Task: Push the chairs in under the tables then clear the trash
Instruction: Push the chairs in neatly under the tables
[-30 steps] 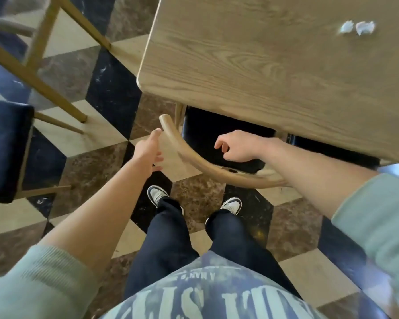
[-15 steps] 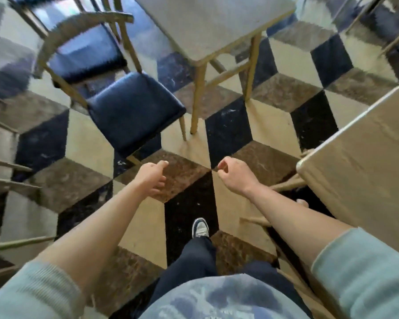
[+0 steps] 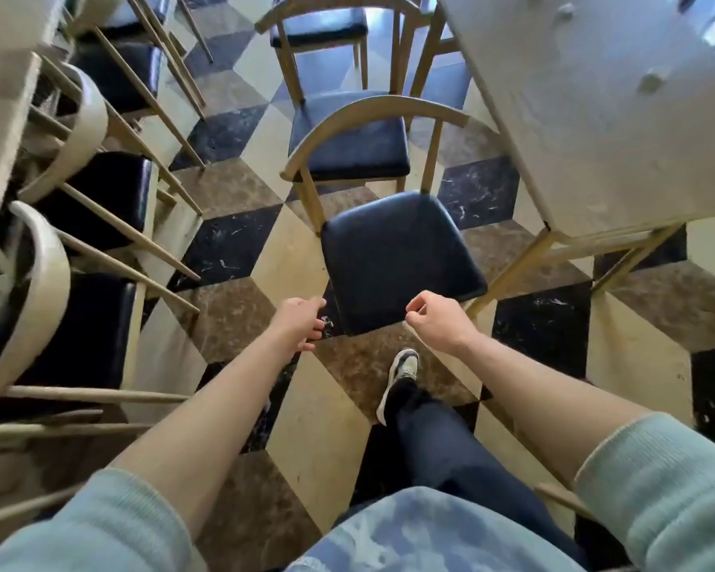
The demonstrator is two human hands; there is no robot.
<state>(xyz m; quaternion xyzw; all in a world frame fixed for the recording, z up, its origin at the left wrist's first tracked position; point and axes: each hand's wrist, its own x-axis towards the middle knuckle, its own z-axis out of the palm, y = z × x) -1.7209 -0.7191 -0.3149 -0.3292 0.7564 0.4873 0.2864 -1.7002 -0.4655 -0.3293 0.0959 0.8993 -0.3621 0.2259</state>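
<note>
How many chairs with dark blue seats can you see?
6, maybe more hidden. One chair stands right in front of the hands, another behind it, a third farther back. Three line the left: near, middle, far.

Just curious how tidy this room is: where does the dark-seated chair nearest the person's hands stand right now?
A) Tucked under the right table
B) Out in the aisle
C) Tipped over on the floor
B: the chair stands upright on the checkered floor, its whole seat clear of the table.

Both hands, left hand (image 3: 302,324) & right hand (image 3: 436,322), hung empty near a dark-seated chair (image 3: 397,258) at frame ctr, table (image 3: 595,117) upper right.
</note>
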